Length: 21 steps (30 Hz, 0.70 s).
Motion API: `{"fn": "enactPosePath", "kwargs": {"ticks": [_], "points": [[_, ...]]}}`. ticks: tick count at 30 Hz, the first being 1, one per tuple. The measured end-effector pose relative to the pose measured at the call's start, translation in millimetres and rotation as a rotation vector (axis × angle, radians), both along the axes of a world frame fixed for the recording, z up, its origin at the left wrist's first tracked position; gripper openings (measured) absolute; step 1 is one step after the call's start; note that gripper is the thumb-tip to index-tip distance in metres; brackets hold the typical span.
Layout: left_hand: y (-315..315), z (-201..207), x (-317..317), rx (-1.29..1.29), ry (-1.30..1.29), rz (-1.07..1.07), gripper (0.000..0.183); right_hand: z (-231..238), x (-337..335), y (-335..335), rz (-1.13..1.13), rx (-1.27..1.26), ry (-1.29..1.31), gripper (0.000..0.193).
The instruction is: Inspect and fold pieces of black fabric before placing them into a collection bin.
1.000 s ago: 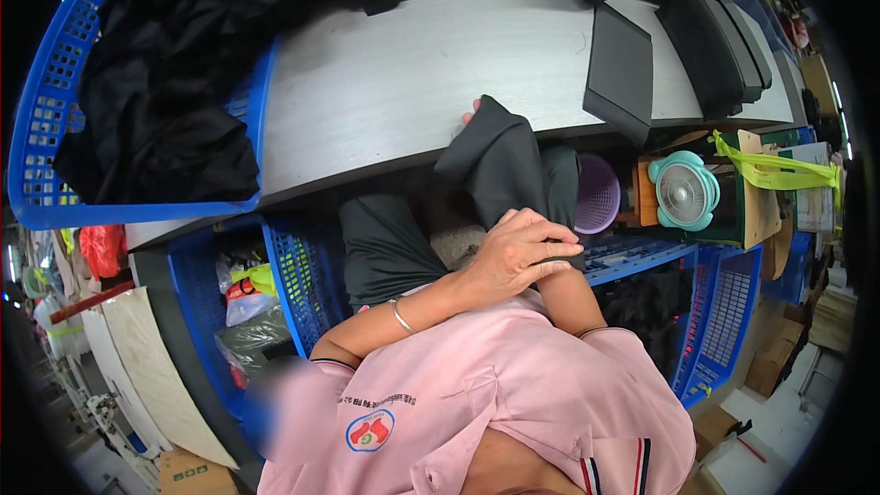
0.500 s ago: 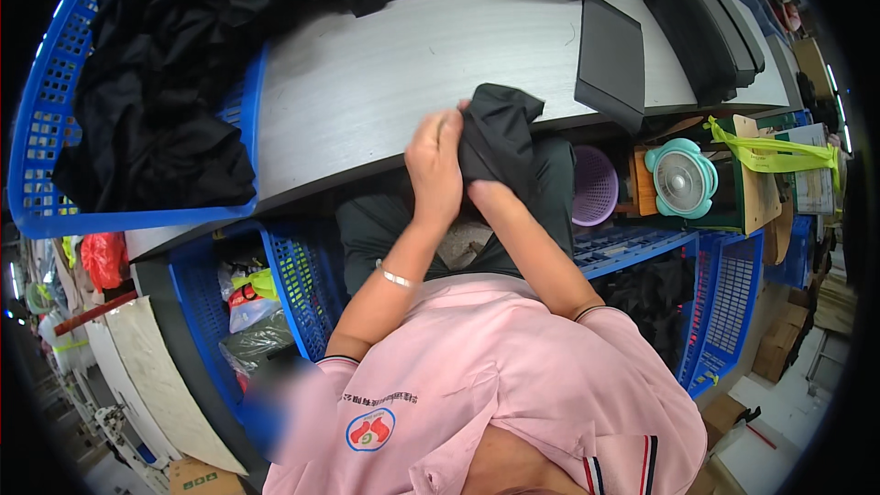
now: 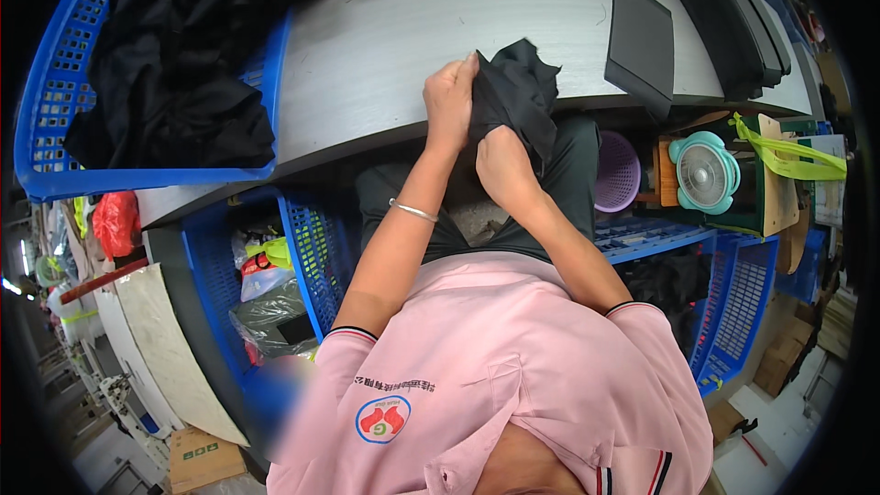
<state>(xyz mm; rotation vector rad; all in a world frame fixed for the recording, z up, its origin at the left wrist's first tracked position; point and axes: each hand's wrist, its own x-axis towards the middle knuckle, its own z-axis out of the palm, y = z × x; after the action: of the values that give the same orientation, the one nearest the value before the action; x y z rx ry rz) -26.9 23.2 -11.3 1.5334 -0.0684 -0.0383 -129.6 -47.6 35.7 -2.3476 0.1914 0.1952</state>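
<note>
A crumpled piece of black fabric [image 3: 520, 92] hangs between my hands at the front edge of the pale worktable [image 3: 385, 46], over my lap. My left hand [image 3: 450, 96] is closed on the fabric's upper left edge. Lower down, my right hand [image 3: 504, 163] is curled into a fist against the fabric's bottom edge, gripping it. The fingertips of both hands are partly hidden. Beyond the fabric, to the right, flat black folded pieces [image 3: 639, 41] lie on the table and reach over its edge.
A blue basket [image 3: 156, 181] heaped with black cloth [image 3: 174, 73] stands at the left. Below the table are another blue basket [image 3: 316, 266] with bagged items, a purple bin [image 3: 617, 174], a teal fan [image 3: 704, 172] and a blue crate [image 3: 733, 302]. More black cloth lies along the table's far side.
Both hands have moved up and away from me with the fabric. The right hand has turned and now shows as a fist below it. The whole view has shifted slightly.
</note>
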Motion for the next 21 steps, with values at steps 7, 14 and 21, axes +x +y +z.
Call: {"fn": "enactPosePath", "kwargs": {"ticks": [7, 14, 21], "points": [[67.4, -5.6, 72.2, 0.136, -0.039, 0.261, 0.049, 20.6, -69.5, 0.7, 0.242, 0.521, -0.425, 0.011], [63.4, 46.8, 9.4, -0.050, 0.016, 0.118, 0.042, -11.1, -57.1, -33.6, -0.364, 0.332, -0.462, 0.055], [32.6, 58.0, -40.1, 0.086, -0.358, 0.033, 0.025, 3.1, 9.3, -23.2, -0.288, 0.595, -0.338, 0.028]]}}
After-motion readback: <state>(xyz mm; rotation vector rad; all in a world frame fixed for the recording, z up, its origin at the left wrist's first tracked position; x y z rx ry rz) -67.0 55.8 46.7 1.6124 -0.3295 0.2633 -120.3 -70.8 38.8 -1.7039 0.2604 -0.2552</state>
